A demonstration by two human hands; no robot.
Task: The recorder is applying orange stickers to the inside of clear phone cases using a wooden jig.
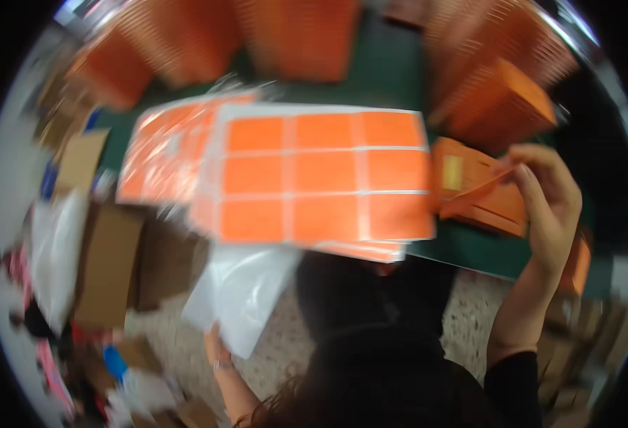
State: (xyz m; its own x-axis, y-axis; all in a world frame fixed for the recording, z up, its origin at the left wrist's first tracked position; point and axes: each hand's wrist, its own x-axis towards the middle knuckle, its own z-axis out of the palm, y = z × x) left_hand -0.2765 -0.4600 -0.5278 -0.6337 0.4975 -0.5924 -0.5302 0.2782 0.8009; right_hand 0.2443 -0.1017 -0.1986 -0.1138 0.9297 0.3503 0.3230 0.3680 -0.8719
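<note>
My right hand (pixel 553 196) is closed in a pinch on the corner of an orange sticker (pixel 479 192), held tilted over a flat orange box (pixel 463 160) with a small yellow patch. Down at the lower left, my left hand (pixel 217 347) grips the bottom of a white glossy sheet (pixel 239 292), which hangs past the table's front edge. Between the hands lies a stack of sticker sheets (pixel 324 171), each marked off into orange rectangles by pale lines. More orange sheets in crinkled clear plastic (pixel 164 157) lie left of the stack, partly under it. Motion blurs the picture.
Tall stacks of orange boxes (pixel 296 36) line the back of the dark green table (pixel 385 68), with another orange box (pixel 503 100) at the far right. An open cardboard carton (pixel 107 267) stands at left beside a white plastic bag (pixel 55 257). Cartons (pixel 585 342) fill the lower right.
</note>
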